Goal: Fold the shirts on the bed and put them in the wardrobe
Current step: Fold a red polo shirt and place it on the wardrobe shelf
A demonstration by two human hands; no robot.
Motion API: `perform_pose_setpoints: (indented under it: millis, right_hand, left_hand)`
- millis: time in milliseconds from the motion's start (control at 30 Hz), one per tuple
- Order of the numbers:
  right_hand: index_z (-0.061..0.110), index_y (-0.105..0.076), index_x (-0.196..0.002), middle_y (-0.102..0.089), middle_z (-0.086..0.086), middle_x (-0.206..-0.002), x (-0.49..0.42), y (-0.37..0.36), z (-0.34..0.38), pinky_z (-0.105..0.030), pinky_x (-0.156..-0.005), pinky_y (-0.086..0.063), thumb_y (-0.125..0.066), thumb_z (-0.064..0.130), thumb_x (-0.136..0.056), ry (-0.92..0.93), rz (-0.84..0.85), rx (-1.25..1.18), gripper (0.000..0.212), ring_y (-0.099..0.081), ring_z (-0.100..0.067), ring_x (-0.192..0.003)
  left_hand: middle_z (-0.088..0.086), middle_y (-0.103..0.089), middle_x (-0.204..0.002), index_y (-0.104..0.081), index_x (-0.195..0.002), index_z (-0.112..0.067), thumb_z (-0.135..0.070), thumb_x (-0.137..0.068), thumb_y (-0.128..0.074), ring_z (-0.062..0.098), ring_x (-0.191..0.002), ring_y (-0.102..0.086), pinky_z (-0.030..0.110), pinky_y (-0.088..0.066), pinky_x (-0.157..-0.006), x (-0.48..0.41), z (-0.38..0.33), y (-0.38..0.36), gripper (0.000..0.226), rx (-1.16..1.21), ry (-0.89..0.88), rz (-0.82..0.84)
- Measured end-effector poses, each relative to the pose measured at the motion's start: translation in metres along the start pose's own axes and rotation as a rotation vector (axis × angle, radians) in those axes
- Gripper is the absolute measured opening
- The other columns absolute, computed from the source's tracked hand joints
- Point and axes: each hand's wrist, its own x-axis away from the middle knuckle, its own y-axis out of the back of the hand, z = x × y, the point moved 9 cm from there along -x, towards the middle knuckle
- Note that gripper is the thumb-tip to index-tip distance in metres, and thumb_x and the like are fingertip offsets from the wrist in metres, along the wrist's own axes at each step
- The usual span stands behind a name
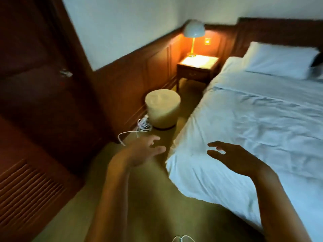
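A floor strip runs open between bed and panelling; a pouf and loose cord block it farther on.

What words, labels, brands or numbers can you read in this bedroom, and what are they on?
None can be read.
The glowing wall plate beside the lamp is too small and blurred to tell.
The cream round unit shows no visible lettering.

I see a bedroom: a bed with rumpled white sheets and a pillow against a dark wooden headboard. A lit lamp stands on a small nightstand beside it, and wood panelling runs along the wall.
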Motion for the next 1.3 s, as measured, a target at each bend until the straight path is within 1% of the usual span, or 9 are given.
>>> perform_pose_setpoints:
  millis: [200,233,300,500,600,733,1000,1133,1300]
  right_hand:
    - [0.043,-0.054,-0.131,-0.057,0.009,-0.125,0.034,0.098,-0.144,-0.024,-0.094,-0.034,-0.054,0.059,-0.089,-0.229,-0.202,-0.131,0.045,-0.054,-0.009,-0.116]
    - [0.045,-0.056,-0.128,-0.058,0.012,-0.119,0.052,0.125,-0.192,-0.023,-0.092,-0.035,-0.053,0.063,-0.085,-0.324,-0.27,-0.183,0.047,-0.055,-0.007,-0.11]
    - [0.049,-0.057,-0.121,-0.062,0.014,-0.111,0.055,0.136,-0.209,-0.025,-0.09,-0.038,-0.051,0.068,-0.081,-0.31,-0.304,-0.179,0.044,-0.058,-0.006,-0.105]
    - [0.038,-0.061,-0.123,-0.065,0.014,-0.102,0.056,0.211,-0.316,-0.022,-0.08,-0.041,-0.057,0.05,-0.093,-0.418,-0.436,-0.239,0.033,-0.061,-0.008,-0.098]
    - [0.037,-0.061,-0.124,-0.066,0.013,-0.102,0.037,0.258,-0.36,-0.016,-0.076,-0.041,-0.057,0.05,-0.093,-0.448,-0.47,-0.221,0.034,-0.061,-0.007,-0.095]
    - [0.039,-0.061,-0.123,-0.069,0.011,-0.106,0.01,0.322,-0.405,-0.026,-0.089,-0.043,-0.057,0.053,-0.092,-0.463,-0.503,-0.183,0.035,-0.062,-0.009,-0.103]
    - [0.039,-0.062,-0.123,-0.067,0.01,-0.107,0.005,0.413,-0.501,-0.026,-0.092,-0.044,-0.057,0.054,-0.093,-0.481,-0.54,-0.162,0.034,-0.062,-0.009,-0.102]
    - [0.043,-0.062,-0.12,-0.068,0.012,-0.107,0.031,0.448,-0.579,-0.032,-0.094,-0.049,-0.057,0.057,-0.09,-0.506,-0.565,-0.188,0.033,-0.065,-0.009,-0.098]
    - [0.051,-0.06,-0.106,-0.069,0.014,-0.103,0.084,0.491,-0.724,-0.027,-0.088,-0.046,-0.059,0.056,-0.09,-0.52,-0.582,-0.218,0.017,-0.064,-0.007,-0.097]
  left_hand:
    - [-0.003,-0.048,-0.149,-0.042,-0.148,-0.037,-0.061,-0.092,-0.057,0.018,-0.129,-0.052,0.034,-0.043,-0.101,-0.099,-0.158,-0.085,0.062,-0.157,-0.195,0.221]
    - [-0.001,-0.047,-0.149,-0.043,-0.147,-0.037,-0.06,-0.092,-0.057,0.019,-0.127,-0.053,0.033,-0.044,-0.1,-0.131,-0.207,-0.121,0.062,-0.214,-0.248,0.297]
    - [0.0,-0.047,-0.148,-0.043,-0.147,-0.036,-0.06,-0.092,-0.057,0.019,-0.122,-0.057,0.027,-0.045,-0.09,-0.146,-0.225,-0.129,0.062,-0.242,-0.255,0.308]
    - [-0.001,-0.056,-0.138,-0.048,-0.144,-0.036,-0.058,-0.092,-0.06,0.017,-0.121,-0.057,0.024,-0.039,-0.091,-0.229,-0.344,-0.203,0.058,-0.36,-0.396,0.438]
    - [-0.002,-0.062,-0.129,-0.05,-0.142,-0.032,-0.057,-0.093,-0.059,0.015,-0.116,-0.057,0.024,-0.038,-0.089,-0.28,-0.395,-0.221,0.056,-0.377,-0.413,0.455]
    - [-0.001,-0.062,-0.128,-0.051,-0.141,-0.032,-0.057,-0.093,-0.06,0.017,-0.114,-0.057,0.026,-0.038,-0.088,-0.338,-0.457,-0.236,0.055,-0.364,-0.415,0.418]
    - [-0.003,-0.061,-0.123,-0.049,-0.141,-0.034,-0.058,-0.093,-0.059,0.016,-0.112,-0.056,0.027,-0.039,-0.088,-0.398,-0.566,-0.295,0.055,-0.41,-0.481,0.441]
    - [-0.005,-0.061,-0.121,-0.049,-0.142,-0.034,-0.058,-0.092,-0.059,0.015,-0.111,-0.058,0.026,-0.04,-0.088,-0.41,-0.62,-0.359,0.056,-0.451,-0.513,0.475]
    - [-0.006,-0.061,-0.123,-0.049,-0.142,-0.032,-0.057,-0.092,-0.059,0.013,-0.107,-0.059,0.026,-0.04,-0.091,-0.416,-0.707,-0.49,0.057,-0.54,-0.563,0.518]
